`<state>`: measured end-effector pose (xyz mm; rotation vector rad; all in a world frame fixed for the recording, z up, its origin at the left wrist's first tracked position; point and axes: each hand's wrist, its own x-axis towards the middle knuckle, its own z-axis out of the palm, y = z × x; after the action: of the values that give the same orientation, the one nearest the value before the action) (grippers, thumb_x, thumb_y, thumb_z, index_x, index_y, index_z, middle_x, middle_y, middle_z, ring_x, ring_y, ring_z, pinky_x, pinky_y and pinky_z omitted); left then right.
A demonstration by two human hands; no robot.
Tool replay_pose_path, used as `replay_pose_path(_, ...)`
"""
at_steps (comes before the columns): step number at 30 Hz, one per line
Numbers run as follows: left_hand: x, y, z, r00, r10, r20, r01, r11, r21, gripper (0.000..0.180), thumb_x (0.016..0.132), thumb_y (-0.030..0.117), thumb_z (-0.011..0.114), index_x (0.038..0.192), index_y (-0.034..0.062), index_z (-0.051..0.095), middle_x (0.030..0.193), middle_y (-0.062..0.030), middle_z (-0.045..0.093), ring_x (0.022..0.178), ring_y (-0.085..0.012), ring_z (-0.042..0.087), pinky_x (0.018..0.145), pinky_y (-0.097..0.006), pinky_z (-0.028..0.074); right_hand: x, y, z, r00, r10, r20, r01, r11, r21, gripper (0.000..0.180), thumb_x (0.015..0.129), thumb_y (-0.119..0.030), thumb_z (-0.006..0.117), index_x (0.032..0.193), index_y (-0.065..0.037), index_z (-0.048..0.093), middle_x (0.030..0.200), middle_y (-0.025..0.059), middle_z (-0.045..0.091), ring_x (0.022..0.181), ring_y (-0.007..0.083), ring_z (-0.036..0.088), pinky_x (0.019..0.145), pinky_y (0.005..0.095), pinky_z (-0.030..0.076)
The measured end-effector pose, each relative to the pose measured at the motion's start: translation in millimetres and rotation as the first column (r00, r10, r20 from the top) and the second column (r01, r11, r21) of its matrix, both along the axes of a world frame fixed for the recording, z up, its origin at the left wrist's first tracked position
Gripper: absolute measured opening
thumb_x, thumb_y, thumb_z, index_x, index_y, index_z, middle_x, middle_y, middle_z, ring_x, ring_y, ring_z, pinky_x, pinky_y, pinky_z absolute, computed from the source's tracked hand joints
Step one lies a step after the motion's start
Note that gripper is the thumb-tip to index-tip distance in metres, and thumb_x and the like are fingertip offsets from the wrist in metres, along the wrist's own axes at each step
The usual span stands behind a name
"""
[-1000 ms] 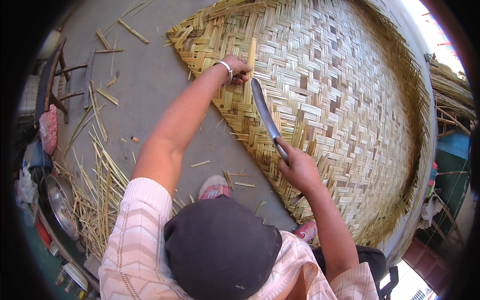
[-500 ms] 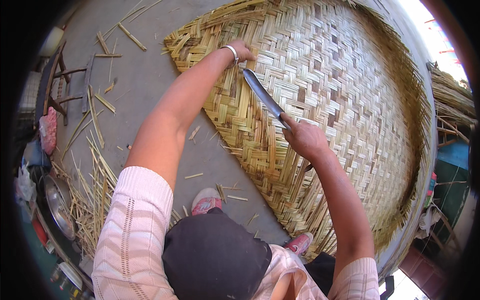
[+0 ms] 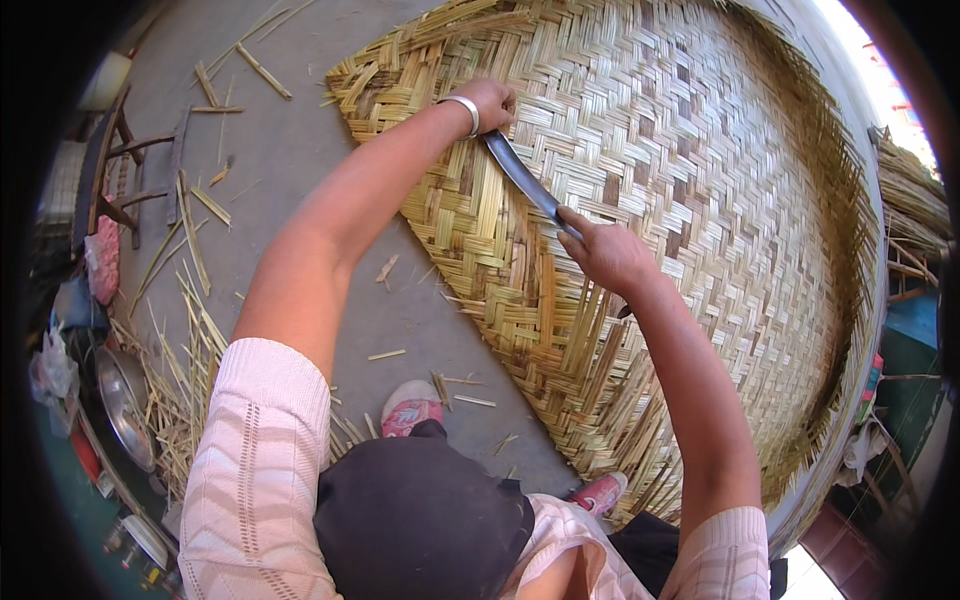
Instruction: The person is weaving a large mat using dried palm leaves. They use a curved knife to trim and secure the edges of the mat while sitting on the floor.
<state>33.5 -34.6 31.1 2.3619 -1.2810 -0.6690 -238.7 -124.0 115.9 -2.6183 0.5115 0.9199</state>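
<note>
A large woven mat of pale and brown flat strips (image 3: 740, 190) lies on the floor in front of me, its near left edge folded in a greener weave. My right hand (image 3: 608, 252) is closed around a long, curved, dark metal tool (image 3: 523, 180), whose end shows below the palm. The tool lies slantwise over the weave, and its far tip is at my left hand. My left hand (image 3: 488, 105), with a white bangle at the wrist, rests on the mat with fingers curled; what they pinch is hidden.
Loose cut strips (image 3: 205, 350) lie on the grey floor at left. Beyond them stand a dark wooden chair (image 3: 110, 170) and a metal basin (image 3: 125, 405). The mat's right side curls up in a fringed edge (image 3: 840, 270). Bundled stalks (image 3: 908, 195) are at far right.
The tool's tip has moved slightly up and left, to my left hand's wrist. My left hand has turned, its fingers now curled in. My right hand has shifted little.
</note>
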Motion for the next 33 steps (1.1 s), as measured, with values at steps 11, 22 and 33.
replay_pose_path(11, -31.0, 9.1, 13.6, 0.817, -0.346, 0.462, 0.226, 0.928, 0.295, 0.015, 0.085, 0.016, 0.059, 0.092, 0.0109, 0.071, 0.097, -0.0136, 0.071, 0.091, -0.0333, 0.069, 0.079, -0.043, 0.054, 7.2, -8.9, 4.3, 0.999, 0.007, -0.054, -0.001, 0.995, 0.097, 0.053, 0.101, -0.048, 0.037, 0.149, -0.025, 0.036, 0.1, 0.0222, 0.068, 0.097, 0.0383, 0.064, 0.087, 0.0469, 0.05)
replay_pose_path(22, -97.9, 108.2, 55.6, 0.532, -0.505, -0.68, 0.682, 0.731, -0.009, 0.035, 0.083, 0.018, 0.072, 0.115, 0.0049, 0.069, 0.112, -0.0136, 0.069, 0.1, -0.0224, 0.064, 0.09, -0.037, 0.05, 6.1, -2.9, -2.1, 0.998, -0.02, -0.062, 0.026, 0.995, 0.098, 0.054, 0.101, -0.048, 0.04, 0.15, -0.028, 0.035, 0.11, 0.0202, 0.067, 0.104, 0.0341, 0.064, 0.092, 0.0446, 0.049)
replay_pose_path(33, -53.9, 51.3, 3.3, 0.584, 0.425, -0.692, -0.525, 0.848, 0.078, 0.044, 0.085, 0.017, 0.072, 0.122, -0.0007, 0.057, 0.094, -0.0083, 0.067, 0.065, -0.0144, 0.067, 0.053, -0.028, 0.053, -43.6, 33.6, 52.6, 0.6, -0.763, -0.24, 0.608, 0.241, 0.756, 0.058, 0.095, -0.022, 0.061, 0.147, -0.008, 0.04, 0.056, -0.0036, 0.043, 0.037, 0.005, 0.035, 0.035, 0.0226, 0.025)
